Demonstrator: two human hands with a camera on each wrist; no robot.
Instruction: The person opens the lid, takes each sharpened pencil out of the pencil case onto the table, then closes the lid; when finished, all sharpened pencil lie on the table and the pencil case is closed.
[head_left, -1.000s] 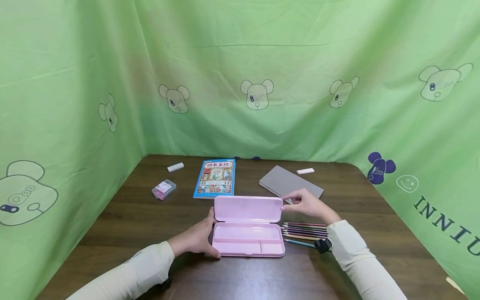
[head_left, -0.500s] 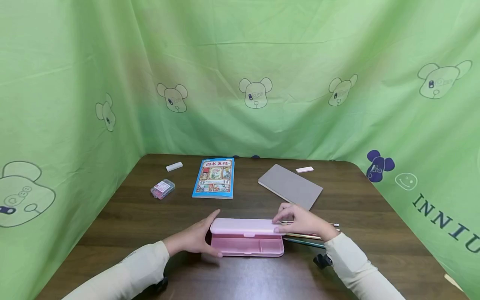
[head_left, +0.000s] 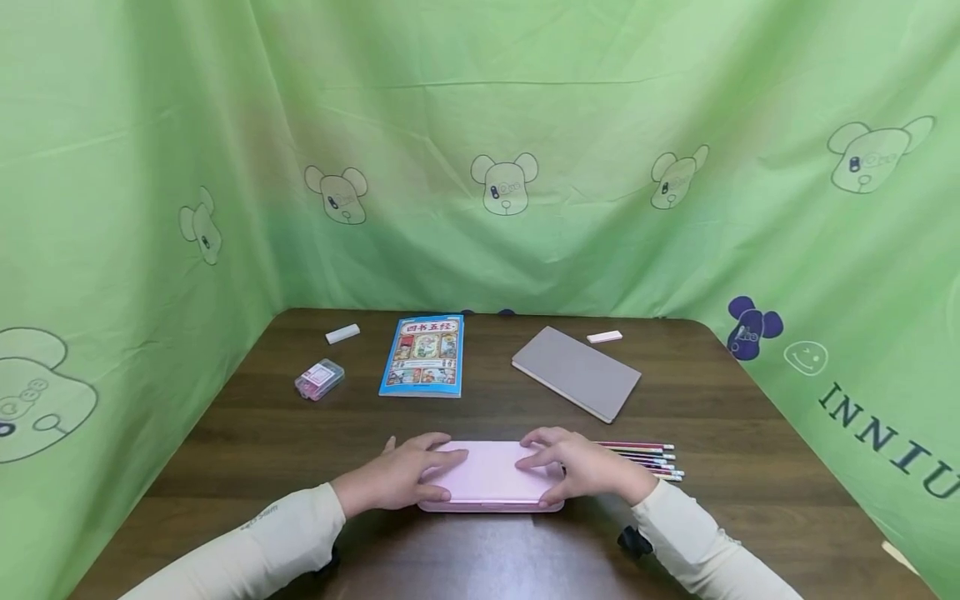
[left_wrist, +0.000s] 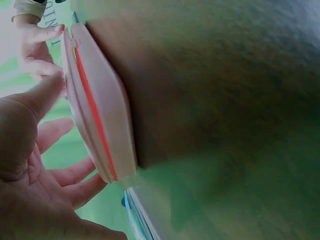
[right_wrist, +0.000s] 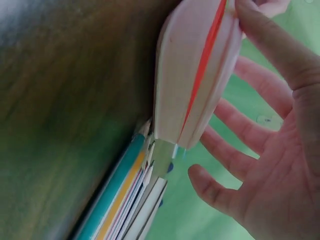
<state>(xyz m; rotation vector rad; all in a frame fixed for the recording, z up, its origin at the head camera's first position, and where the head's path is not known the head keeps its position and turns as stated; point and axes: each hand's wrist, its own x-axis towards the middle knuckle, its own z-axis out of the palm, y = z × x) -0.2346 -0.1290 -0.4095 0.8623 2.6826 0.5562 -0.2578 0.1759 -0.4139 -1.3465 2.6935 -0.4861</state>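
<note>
A pink pencil case [head_left: 489, 473] lies near the front of the table with its lid down. My left hand [head_left: 399, 475] rests on the left end of the lid, its fingers spread and its thumb at the front edge. On the right end my right hand [head_left: 588, 468] presses the lid in much the same way. In both wrist views an orange-red line runs along the seam of the pencil case [left_wrist: 102, 105]. Beside the case's right end lies a row of pencils [head_left: 652, 452], partly hidden behind my right hand; their tips show near the case in the right wrist view.
Behind the case lie a blue-edged book [head_left: 423, 357] and a grey notebook [head_left: 577, 373]. Farther left are a small clear box [head_left: 320, 379] and a white bar [head_left: 342, 333]. A pale eraser-like block [head_left: 604, 337] sits at the back right. Green cloth [head_left: 420, 100] surrounds the table.
The pencil case's lid has swung down from upright to lying over the tray. My right hand has come down with it and inward; my left hand has moved from the side onto the lid.
</note>
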